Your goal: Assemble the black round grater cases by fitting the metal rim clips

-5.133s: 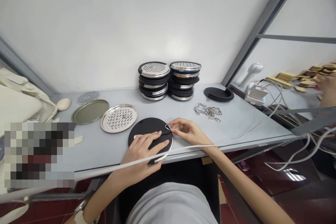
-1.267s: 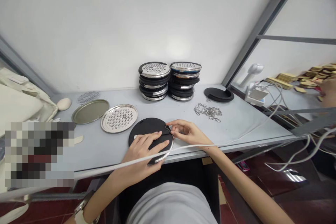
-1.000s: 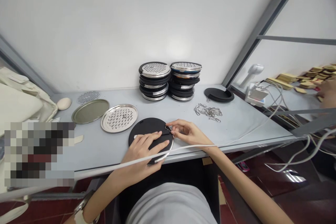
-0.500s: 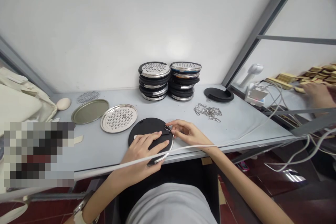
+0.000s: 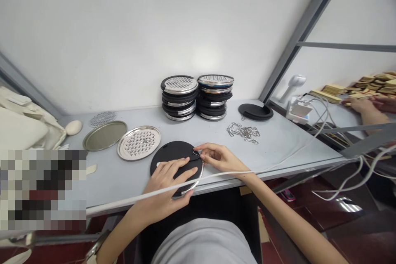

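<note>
A black round grater case (image 5: 173, 152) with a silver rim lies near the table's front edge. My left hand (image 5: 168, 177) rests across its top with fingers spread, and the thumb bears against the near rim, holding it. At the case's right edge, my right hand (image 5: 218, 157) pinches a small metal wire clip (image 5: 197, 153) between thumb and fingertips. The clip touches the edge of the case; whether it is hooked through anything I cannot tell. Right of the hands lies a loose pile of similar clips (image 5: 244, 132).
Two stacks of round graters (image 5: 180, 86) stand against the wall. Left are a grater plate (image 5: 139, 143), an olive lid (image 5: 105, 135) and a perforated disc (image 5: 102, 119). A black ring tray (image 5: 256, 111) lies right. A white cable (image 5: 222, 175) crosses in front. Another person's hands (image 5: 365, 105) work far right.
My hands and the case stay nearly in place, with the clip still pinched at the rim. The view has shifted slightly. The other person's hands at the right have moved to the left.
</note>
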{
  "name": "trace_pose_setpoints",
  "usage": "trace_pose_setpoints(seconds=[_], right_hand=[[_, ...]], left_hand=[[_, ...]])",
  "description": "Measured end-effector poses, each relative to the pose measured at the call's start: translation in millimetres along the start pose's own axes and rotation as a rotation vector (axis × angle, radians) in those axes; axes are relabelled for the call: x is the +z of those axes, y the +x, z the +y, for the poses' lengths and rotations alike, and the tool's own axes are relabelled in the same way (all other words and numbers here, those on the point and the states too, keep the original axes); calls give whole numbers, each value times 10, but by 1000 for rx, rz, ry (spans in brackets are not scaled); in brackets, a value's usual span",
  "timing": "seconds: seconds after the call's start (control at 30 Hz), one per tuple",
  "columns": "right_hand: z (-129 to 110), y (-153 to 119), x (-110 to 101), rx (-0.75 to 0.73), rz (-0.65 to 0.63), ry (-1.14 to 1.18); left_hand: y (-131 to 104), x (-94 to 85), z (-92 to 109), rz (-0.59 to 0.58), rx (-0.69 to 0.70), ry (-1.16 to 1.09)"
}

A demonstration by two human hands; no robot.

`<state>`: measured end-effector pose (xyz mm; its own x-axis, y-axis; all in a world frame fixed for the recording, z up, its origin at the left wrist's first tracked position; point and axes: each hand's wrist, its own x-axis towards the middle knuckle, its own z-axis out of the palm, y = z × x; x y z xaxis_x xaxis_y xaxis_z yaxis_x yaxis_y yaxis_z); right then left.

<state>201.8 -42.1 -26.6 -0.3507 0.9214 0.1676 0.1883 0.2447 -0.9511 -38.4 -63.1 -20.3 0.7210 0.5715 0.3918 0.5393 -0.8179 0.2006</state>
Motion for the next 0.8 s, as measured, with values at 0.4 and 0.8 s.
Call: trace_pose_setpoints(seconds=[0.4,0.8], right_hand=[[-1,15,1,-64,36,-75],[43,12,4,-73,37,-130]], left_hand=[[-33,21,-41,-19,-4,14],[-28,25,-45,-1,14,16]])
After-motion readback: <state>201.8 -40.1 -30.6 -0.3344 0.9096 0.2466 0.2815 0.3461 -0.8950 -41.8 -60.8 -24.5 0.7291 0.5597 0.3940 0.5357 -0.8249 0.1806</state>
